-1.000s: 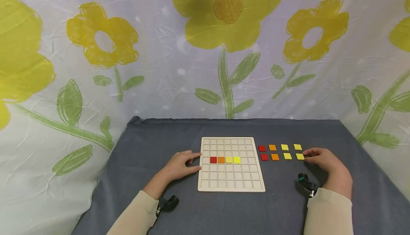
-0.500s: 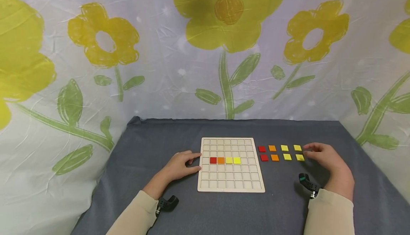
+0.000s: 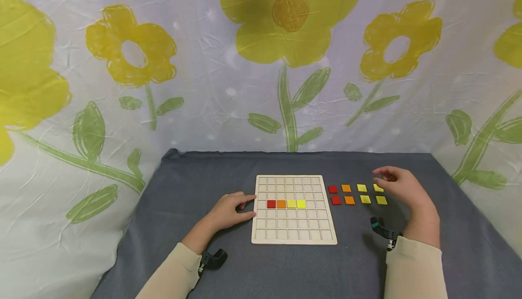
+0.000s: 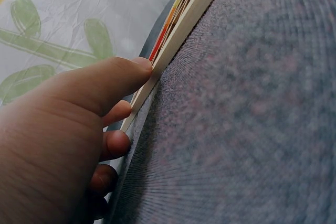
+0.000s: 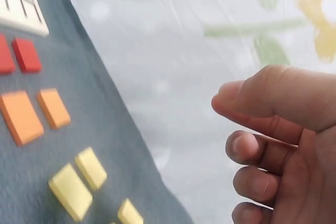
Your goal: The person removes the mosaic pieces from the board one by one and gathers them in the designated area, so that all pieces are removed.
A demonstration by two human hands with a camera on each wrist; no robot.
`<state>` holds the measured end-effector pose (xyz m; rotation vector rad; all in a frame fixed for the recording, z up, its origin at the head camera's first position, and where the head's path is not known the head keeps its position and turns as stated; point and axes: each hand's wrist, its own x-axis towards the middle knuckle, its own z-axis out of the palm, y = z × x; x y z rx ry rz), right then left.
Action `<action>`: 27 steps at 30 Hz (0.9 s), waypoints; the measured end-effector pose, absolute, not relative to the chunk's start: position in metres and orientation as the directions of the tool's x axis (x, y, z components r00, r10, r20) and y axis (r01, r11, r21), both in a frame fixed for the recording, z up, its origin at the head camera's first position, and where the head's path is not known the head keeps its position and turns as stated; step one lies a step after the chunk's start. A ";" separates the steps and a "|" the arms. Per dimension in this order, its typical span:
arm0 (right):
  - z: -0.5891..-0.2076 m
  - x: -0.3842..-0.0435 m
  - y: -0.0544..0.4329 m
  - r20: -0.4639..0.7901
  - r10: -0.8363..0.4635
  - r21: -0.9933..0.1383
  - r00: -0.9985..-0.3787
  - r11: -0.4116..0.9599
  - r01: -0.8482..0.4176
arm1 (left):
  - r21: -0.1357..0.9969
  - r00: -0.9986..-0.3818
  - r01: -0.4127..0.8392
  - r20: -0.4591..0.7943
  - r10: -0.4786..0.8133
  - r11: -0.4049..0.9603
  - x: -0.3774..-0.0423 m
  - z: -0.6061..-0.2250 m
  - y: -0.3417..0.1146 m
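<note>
A pale wooden grid board (image 3: 293, 235) lies on the dark cloth. One of its rows holds a red tile (image 3: 271, 204), an orange tile (image 3: 281, 204) and two yellow tiles (image 3: 296, 204). The thumb and index finger of my left hand (image 3: 228, 210) touch the board's left edge. Right of the board, loose tiles lie in two rows: two red (image 3: 335, 200), two orange (image 3: 349, 200) and several yellow (image 3: 365, 199). My right hand (image 3: 403, 190) hovers over the right end of these rows, fingers loosely bent, nothing held. It partly covers the far right yellow tile (image 3: 379, 187).
Dark grey cloth (image 3: 285, 272) covers the table. Behind and at the sides hangs a white curtain (image 3: 195, 122) with yellow flowers. Each wrist carries a small black camera mount (image 3: 214, 259).
My right hand has come away from the near right yellow tile and moved up and left, over the far right one. The left hand and the board stay where they were.
</note>
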<state>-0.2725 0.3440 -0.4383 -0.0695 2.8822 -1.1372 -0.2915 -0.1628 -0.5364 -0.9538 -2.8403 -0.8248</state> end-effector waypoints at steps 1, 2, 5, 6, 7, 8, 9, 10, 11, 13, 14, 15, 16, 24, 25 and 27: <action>-0.437 -0.273 0.341 -0.015 -0.065 -0.684 -0.998 0.729 -0.037 | 0.474 -0.810 0.571 0.194 0.553 0.670 -0.292 -0.536 -0.163; -0.435 -0.274 0.338 -0.010 -0.071 -0.685 -0.997 0.727 -0.045 | 0.474 -0.810 0.572 0.195 0.553 0.670 -0.292 -0.536 -0.163; -0.430 -0.275 0.329 0.001 -0.086 -0.687 -0.996 0.724 -0.063 | 0.475 -0.811 0.570 0.194 0.553 0.670 -0.291 -0.535 -0.162; -0.428 -0.276 0.325 0.004 -0.089 -0.687 -0.996 0.723 -0.068 | 0.477 -0.811 0.570 0.195 0.552 0.669 -0.291 -0.536 -0.163; -0.427 -0.276 0.322 0.006 -0.092 -0.687 -0.996 0.723 -0.071 | 0.479 -0.812 0.569 0.194 0.551 0.669 -0.291 -0.536 -0.163; -0.425 -0.276 0.319 0.008 -0.095 -0.685 -0.995 0.725 -0.075 | 0.480 -0.813 0.566 0.192 0.550 0.670 -0.291 -0.536 -0.163; -0.423 -0.277 0.316 0.012 -0.098 -0.682 -0.995 0.727 -0.080 | 0.481 -0.814 0.565 0.191 0.549 0.670 -0.292 -0.536 -0.163; -0.422 -0.277 0.313 0.015 -0.103 -0.683 -0.995 0.726 -0.086 | 0.482 -0.815 0.563 0.190 0.547 0.672 -0.292 -0.536 -0.163; -0.420 -0.277 0.309 0.020 -0.109 -0.680 -0.994 0.727 -0.094 | 0.482 -0.817 0.561 0.188 0.546 0.673 -0.292 -0.536 -0.163; -0.418 -0.277 0.303 0.031 -0.123 -0.675 -0.992 0.729 -0.111 | 0.480 -0.818 0.559 0.187 0.544 0.676 -0.292 -0.536 -0.163; -0.417 -0.277 0.299 0.037 -0.131 -0.674 -0.991 0.729 -0.122 | 0.480 -0.818 0.559 0.186 0.544 0.677 -0.292 -0.536 -0.163; -0.416 -0.278 0.296 0.046 -0.143 -0.672 -0.989 0.728 -0.136 | 0.479 -0.818 0.559 0.187 0.544 0.677 -0.292 -0.536 -0.163; -0.416 -0.278 0.292 0.055 -0.157 -0.673 -0.986 0.724 -0.152 | 0.479 -0.819 0.558 0.186 0.543 0.678 -0.292 -0.536 -0.163; -0.416 -0.283 0.257 0.101 -0.266 -0.659 -0.959 0.704 -0.265 | 0.485 -0.816 0.563 0.195 0.544 0.669 -0.292 -0.538 -0.163; -0.416 -0.283 0.252 0.105 -0.282 -0.655 -0.954 0.702 -0.279 | 0.484 -0.816 0.563 0.196 0.545 0.670 -0.292 -0.538 -0.163; -0.417 -0.284 0.242 0.118 -0.317 -0.644 -0.941 0.697 -0.315 | 0.483 -0.816 0.563 0.197 0.544 0.670 -0.292 -0.538 -0.163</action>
